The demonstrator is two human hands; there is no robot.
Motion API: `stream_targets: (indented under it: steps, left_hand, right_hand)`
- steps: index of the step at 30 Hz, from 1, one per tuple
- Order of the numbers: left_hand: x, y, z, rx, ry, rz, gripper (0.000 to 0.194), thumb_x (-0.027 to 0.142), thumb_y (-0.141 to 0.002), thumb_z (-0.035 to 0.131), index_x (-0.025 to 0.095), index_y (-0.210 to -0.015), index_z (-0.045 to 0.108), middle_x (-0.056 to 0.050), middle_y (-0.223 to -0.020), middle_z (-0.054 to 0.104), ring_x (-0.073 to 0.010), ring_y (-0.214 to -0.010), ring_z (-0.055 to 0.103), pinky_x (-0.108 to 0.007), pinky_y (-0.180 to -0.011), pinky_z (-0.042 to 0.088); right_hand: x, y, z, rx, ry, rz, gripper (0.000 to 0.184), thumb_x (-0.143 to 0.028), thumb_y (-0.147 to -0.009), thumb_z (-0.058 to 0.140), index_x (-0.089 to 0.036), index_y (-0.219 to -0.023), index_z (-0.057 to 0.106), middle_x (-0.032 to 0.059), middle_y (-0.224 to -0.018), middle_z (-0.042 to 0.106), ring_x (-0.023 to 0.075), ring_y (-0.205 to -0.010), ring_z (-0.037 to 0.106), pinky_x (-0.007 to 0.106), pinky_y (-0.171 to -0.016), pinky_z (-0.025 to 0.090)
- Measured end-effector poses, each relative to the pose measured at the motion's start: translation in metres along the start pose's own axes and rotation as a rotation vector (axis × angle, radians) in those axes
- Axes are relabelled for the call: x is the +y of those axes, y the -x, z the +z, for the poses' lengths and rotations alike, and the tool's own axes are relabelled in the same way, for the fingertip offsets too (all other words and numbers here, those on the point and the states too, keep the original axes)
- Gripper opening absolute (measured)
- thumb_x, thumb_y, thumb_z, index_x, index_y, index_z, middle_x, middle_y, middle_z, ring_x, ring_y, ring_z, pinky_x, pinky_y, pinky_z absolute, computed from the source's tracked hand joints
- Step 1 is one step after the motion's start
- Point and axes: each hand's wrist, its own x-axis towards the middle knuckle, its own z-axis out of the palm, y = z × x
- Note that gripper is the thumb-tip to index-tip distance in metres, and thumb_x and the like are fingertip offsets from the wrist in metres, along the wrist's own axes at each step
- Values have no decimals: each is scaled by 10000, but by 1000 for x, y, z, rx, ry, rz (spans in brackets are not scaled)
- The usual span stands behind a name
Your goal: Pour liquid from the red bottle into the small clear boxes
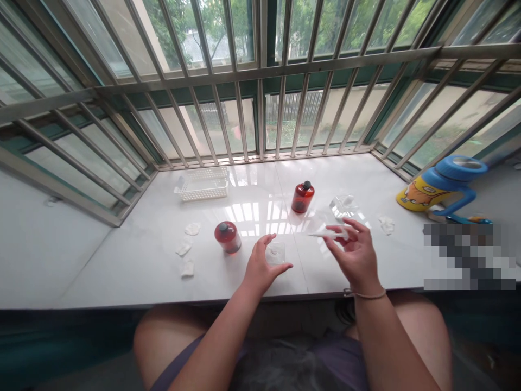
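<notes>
Holds a white, slim-tipped dropper [334,235] right of centre in the frame, clamped between thumb and fingers of the right hand [359,255], with tip aimed left. Curves the left hand [260,265], with thumb and fingers apart, around a clear square dish [275,253] near mid-frame on the white worktop [134,260]; cannot tell whether touching. Has a red, black-capped bottle [228,238] standing left of centre.
</notes>
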Motion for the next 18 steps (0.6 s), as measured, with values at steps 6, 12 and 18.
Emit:
stream_targets:
  steps: [6,12,18]
  left_hand:
    - [4,8,-8,-61,-177,119,1147,414,-744,992,337,-1640,279,-161,-1656,500,-404,-1554,475,-660,-1258,436]
    - [10,19,-19,-10,-341,392,1110,410,-811,942,281,-1668,248,-221,-1698,431,-424,-1609,380,-676,-1265,427]
    - [21,29,-40,137,-445,524,718,320,-954,804,198,-1547,418,-239,-1606,533,-388,-1583,434,-631,-1246,454]
  right_hand:
    - [55,-32,-99,567,576,99,545,-530,-835,789,-215,-1274,721,100,-1083,769,257,-865,727,432,-807,589]
    - [94,-64,-162,578,843,145,215,-400,-781,772,-217,-872,707,80,-795,639,290,-810,588,486,-860,466]
    - [124,-84,-176,423,896,197,235,-427,-738,777,-272,-727,600,24,-680,572,238,-688,508,445,-736,392]
